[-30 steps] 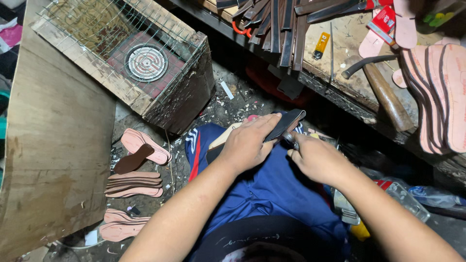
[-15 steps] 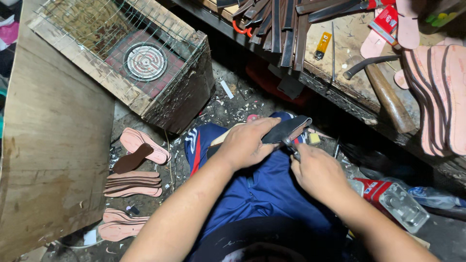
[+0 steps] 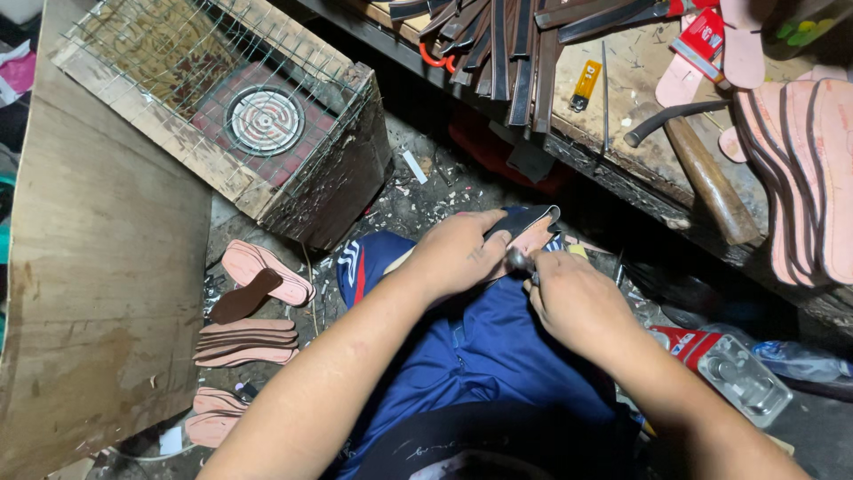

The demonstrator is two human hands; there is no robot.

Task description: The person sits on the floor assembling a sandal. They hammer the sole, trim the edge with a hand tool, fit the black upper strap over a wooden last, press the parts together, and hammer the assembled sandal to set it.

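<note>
left hand [image 3: 458, 253] pins dark sole [image 3: 524, 220] under fingers; right hand [image 3: 573, 298] beside.

Dim scene, light from above falling on both forearms and the bench [image 3: 640, 116] beyond the grip. Deep shadow under the bench edge and right of the grip. Centre sharp, slight motion blur at hands, wide-angle stretch at the corners.

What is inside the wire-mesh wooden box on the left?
Inside the wooden box, under its wire mesh, sits a round coil heating element on a reddish base. The box's lower interior is hidden by its walls.
</note>
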